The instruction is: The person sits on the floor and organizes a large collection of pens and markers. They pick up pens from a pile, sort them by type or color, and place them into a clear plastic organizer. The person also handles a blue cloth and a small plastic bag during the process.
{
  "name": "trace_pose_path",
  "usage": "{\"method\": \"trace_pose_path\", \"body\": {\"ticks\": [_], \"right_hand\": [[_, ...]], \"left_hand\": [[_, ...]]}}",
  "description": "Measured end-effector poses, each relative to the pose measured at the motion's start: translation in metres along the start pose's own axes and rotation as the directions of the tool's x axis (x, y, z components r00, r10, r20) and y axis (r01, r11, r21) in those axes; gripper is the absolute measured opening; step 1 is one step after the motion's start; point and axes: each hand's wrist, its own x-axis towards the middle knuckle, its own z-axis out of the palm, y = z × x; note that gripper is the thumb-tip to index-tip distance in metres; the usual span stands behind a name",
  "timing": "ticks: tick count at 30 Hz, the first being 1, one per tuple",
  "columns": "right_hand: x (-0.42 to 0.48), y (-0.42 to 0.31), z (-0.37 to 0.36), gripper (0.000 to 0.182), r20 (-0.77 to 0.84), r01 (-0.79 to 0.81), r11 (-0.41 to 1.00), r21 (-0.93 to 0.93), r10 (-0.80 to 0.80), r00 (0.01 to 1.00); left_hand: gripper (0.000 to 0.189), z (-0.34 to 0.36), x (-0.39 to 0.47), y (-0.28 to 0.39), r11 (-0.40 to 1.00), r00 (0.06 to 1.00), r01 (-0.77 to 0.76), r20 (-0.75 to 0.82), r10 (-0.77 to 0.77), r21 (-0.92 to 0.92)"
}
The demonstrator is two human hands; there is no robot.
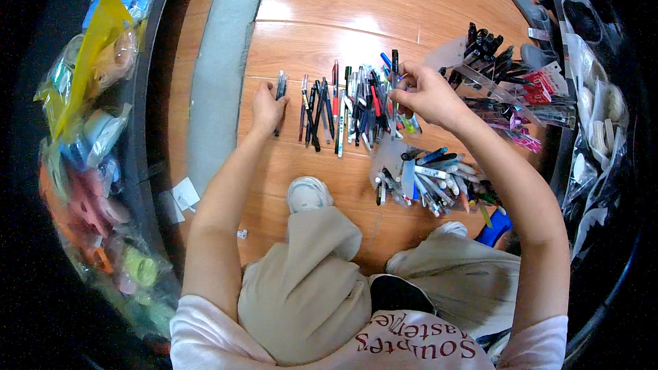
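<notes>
My left hand (268, 108) is at the left end of a row of pens, its thumb and fingers against dark, clear-barrelled pens (280, 87) that lie close to the floor. Between the fingertips of my right hand (424, 92) is an upright-looking pen with a black top and clear barrel (395, 64). Under and beside it lies a dense pile of mixed pens (362, 103). A looser group of black pens (317, 113) and a red pen (335, 92) lie between my hands. Part of the pile is hidden by my right hand.
A clear box of markers and pens (437, 180) sits before my right foot. Another clear container of black pens (483, 51) stands farther right, near packaged pens (540, 87). Shelves of bagged slippers (92, 164) flank the left; a grey strip (221, 61) crosses the wooden floor.
</notes>
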Motion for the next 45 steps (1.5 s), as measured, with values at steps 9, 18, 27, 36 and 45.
{"method": "trace_pose_path", "body": {"ticks": [9,18,27,36,45], "right_hand": [[-0.006,-0.014,-0.001,0.015,0.082,-0.045,0.981,0.187,0.030,0.996],[-0.008,-0.014,-0.002,0.023,0.097,-0.116,0.923,0.366,0.086,0.992],[-0.010,-0.022,-0.006,0.028,0.149,-0.074,0.831,0.551,-0.011,0.989],[-0.010,-0.017,-0.002,0.025,0.174,0.024,0.908,0.418,-0.106,0.979],[-0.056,-0.025,-0.058,0.029,0.030,0.155,0.986,0.057,-0.157,0.987]], "left_hand": [[0.046,-0.015,0.002,0.008,1.000,0.999,0.015,0.035,-0.016,0.012],[0.024,-0.043,-0.023,0.126,0.839,0.848,-0.106,0.392,0.356,-0.533],[0.014,-0.050,-0.047,0.166,0.743,0.675,0.113,0.600,0.431,-0.660],[0.018,-0.050,-0.057,0.172,0.702,0.646,0.199,0.630,0.431,-0.684],[0.016,-0.064,0.002,0.081,0.977,0.949,-0.047,0.295,0.109,-0.209]]}}
